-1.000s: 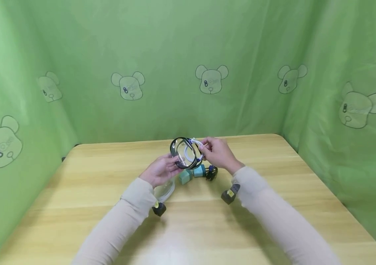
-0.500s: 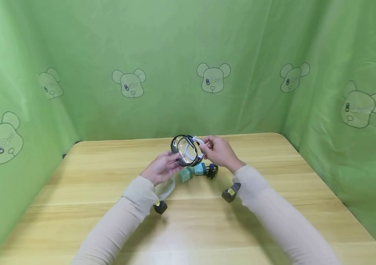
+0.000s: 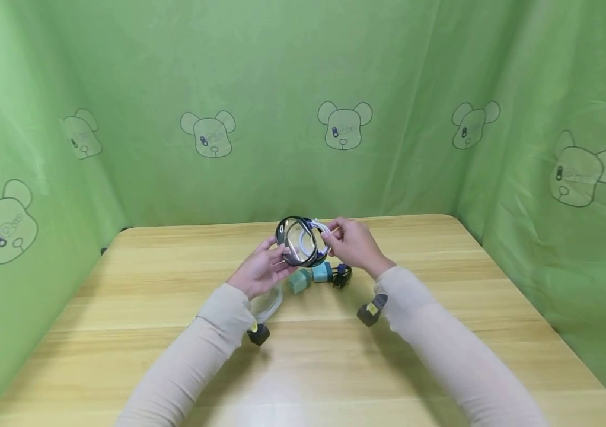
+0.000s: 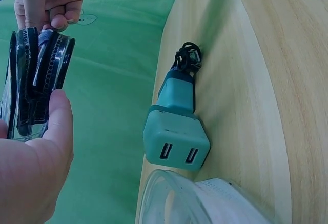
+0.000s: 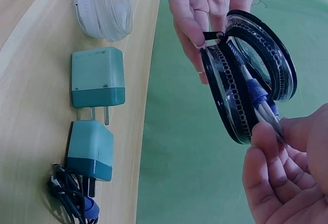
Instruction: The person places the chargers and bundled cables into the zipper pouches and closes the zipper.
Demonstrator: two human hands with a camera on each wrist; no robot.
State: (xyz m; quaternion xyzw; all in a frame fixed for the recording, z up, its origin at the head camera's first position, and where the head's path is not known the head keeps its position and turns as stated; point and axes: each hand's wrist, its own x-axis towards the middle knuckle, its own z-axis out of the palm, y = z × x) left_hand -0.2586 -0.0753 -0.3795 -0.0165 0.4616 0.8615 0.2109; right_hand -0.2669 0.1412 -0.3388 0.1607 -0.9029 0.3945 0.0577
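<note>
My left hand [image 3: 260, 271] grips a round, clear zip pouch [image 5: 228, 88] with black trim, raised above the table. The pouch is unzipped, and its two halves stand apart in the right wrist view. Between the fingers and thumb of my right hand [image 3: 355, 246] is a coiled white cable [image 5: 264, 112] with a blue tie around it. Part of the coil sits inside the pouch mouth, and part sticks out on the right. Below the hands lie two teal charger plugs [image 5: 97, 75] and a bundled black cable [image 5: 69, 193].
Under my left wrist, a second round clear case [image 4: 215, 203] with white trim lies on the wooden table [image 3: 303, 367]. Green curtains [image 3: 276, 172] with bear-head prints enclose the table's back and sides. A wrist camera [image 3: 369, 313] hangs below each sleeve.
The head view has tilted slightly, so everything appears a little shifted. Both hands keep their holds on the pouch and the white cable, with barely any movement between them.
</note>
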